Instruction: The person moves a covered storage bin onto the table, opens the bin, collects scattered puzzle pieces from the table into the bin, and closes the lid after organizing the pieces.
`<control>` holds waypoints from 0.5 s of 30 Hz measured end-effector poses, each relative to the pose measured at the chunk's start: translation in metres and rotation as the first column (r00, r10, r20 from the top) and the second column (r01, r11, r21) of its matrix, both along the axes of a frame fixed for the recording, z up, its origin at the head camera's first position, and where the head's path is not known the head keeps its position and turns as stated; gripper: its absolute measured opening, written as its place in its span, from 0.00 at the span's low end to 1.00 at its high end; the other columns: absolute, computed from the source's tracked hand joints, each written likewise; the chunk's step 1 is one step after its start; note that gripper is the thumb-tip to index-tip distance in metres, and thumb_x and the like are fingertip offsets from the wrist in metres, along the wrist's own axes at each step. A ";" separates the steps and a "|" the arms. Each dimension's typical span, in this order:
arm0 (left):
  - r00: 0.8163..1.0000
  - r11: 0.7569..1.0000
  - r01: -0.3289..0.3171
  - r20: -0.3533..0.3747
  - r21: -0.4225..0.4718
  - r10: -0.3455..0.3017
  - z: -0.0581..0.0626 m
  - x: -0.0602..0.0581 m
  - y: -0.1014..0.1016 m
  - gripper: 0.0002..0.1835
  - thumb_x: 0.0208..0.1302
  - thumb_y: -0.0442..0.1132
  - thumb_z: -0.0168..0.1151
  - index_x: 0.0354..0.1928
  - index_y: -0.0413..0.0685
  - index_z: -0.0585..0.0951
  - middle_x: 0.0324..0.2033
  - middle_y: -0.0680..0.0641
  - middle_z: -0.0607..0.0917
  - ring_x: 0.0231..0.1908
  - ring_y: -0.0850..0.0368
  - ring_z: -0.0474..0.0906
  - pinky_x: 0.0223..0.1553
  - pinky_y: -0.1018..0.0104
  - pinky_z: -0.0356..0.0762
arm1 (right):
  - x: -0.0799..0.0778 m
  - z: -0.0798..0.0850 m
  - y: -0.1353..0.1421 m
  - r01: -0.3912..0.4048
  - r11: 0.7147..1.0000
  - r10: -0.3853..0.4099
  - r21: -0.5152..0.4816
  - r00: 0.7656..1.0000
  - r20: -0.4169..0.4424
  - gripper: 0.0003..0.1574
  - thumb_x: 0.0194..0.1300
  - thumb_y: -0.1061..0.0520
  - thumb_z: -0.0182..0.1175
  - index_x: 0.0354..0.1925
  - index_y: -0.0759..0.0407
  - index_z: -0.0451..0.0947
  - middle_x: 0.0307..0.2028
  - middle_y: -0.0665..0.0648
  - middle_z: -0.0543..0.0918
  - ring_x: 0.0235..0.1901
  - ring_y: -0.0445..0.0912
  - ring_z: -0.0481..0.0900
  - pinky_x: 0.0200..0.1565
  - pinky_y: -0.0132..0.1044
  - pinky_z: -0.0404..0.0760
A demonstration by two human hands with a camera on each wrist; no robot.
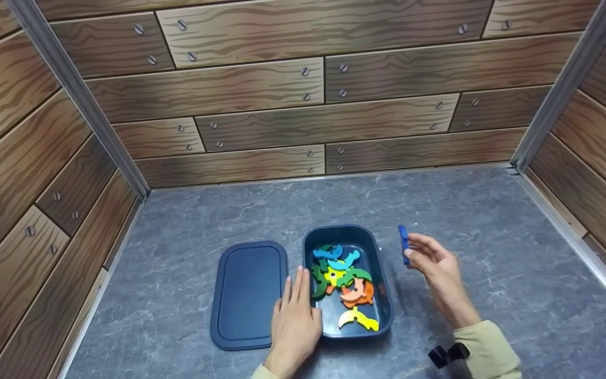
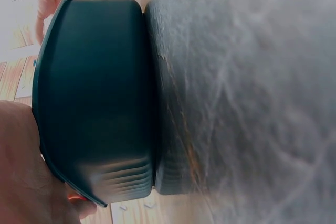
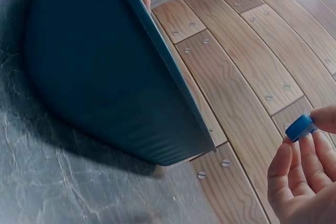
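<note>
A dark blue open box [image 1: 385, 310] holds several colourful flat animal-shaped pieces: a yellow piece [image 1: 358, 319] near the front, orange pieces [image 1: 360, 292], green pieces and light blue pieces [image 1: 328, 252] toward the back. My left hand [image 1: 298, 316] lies with straight fingers along the box's left rim. Right of the box, my right hand [image 1: 442, 268] pinches a blue piece [image 1: 404, 245] between thumb and fingers, above the table. In the right wrist view the blue piece [image 3: 301, 128] shows end-on at the fingertips, so its full outline is hidden.
The box's dark blue lid [image 1: 250, 295] lies flat on the grey marbled table [image 1: 187, 221], left of the box and partly under my left hand in the head view. Wood-patterned walls [image 1: 261, 89] enclose the table at the back and both sides.
</note>
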State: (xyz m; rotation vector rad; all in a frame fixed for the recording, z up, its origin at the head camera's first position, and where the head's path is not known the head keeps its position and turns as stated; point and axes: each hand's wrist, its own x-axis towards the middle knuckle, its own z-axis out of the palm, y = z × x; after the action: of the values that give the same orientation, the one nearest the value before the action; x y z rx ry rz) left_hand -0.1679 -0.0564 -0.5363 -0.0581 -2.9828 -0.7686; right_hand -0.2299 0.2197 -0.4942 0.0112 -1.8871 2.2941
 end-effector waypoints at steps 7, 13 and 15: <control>1.000 1.000 -0.007 0.004 0.003 0.007 0.000 -0.001 0.001 0.37 0.66 0.40 0.49 0.78 0.53 0.55 0.76 0.54 0.51 0.74 0.48 0.48 0.64 0.36 0.57 | 0.001 0.003 -0.006 -0.033 0.992 0.036 0.121 0.999 -0.023 0.24 0.63 0.66 0.65 0.57 0.71 0.75 0.47 0.61 0.82 0.42 0.48 0.81 0.39 0.36 0.82; 1.000 1.000 -0.005 0.013 0.004 0.005 0.000 -0.002 0.001 0.37 0.66 0.41 0.49 0.78 0.53 0.55 0.76 0.54 0.52 0.74 0.48 0.48 0.64 0.36 0.57 | -0.002 0.005 -0.012 -0.064 0.971 0.081 0.231 0.995 -0.064 0.23 0.64 0.62 0.66 0.56 0.66 0.78 0.49 0.63 0.81 0.45 0.51 0.80 0.41 0.39 0.82; 1.000 1.000 -0.004 0.022 0.003 0.004 0.000 -0.002 0.001 0.37 0.66 0.41 0.49 0.78 0.53 0.55 0.76 0.55 0.51 0.74 0.49 0.47 0.64 0.36 0.57 | -0.003 0.006 -0.015 -0.071 0.961 0.098 0.267 0.991 -0.090 0.21 0.63 0.62 0.67 0.54 0.65 0.79 0.49 0.62 0.82 0.44 0.51 0.79 0.42 0.39 0.82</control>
State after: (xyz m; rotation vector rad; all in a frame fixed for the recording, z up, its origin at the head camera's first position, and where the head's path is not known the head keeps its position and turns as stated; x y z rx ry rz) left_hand -0.1695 -0.0557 -0.5364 -0.0445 -3.0014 -0.7788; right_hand -0.2334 0.2052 -0.4882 0.2438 -2.1598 2.0304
